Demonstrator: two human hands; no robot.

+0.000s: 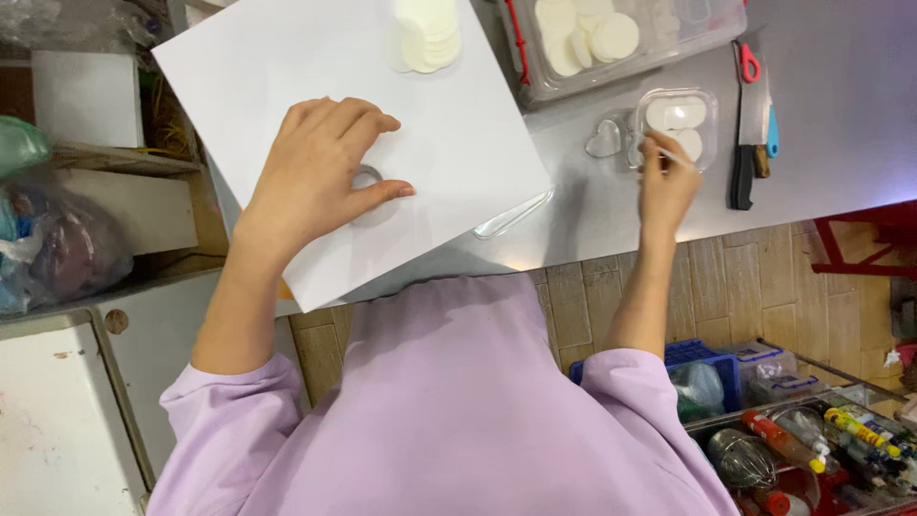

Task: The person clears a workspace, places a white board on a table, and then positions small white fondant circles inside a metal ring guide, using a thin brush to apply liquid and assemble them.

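Note:
My left hand [320, 167] rests on a white sheet [287, 67], its fingers and thumb around a small metal ring cutter [366, 176] that stands on the sheet. My right hand [666, 183] is off to the right at a small clear plastic container [705, 100] holding white discs, and it pinches a thin clear tool [674, 156] over that container. A stack of white discs [427, 33] lies at the far edge of the sheet. A clear heart-shaped piece [603, 139] lies beside the small container.
A larger clear box [630, 59] with more white discs stands at the back. Red-handled scissors [748, 63], a cleaver [745, 143] and a blue-handled tool [771, 134] lie to the right. A clear strip [513, 214] sits at the counter's front edge. Crates of bottles [812, 440] stand on the floor.

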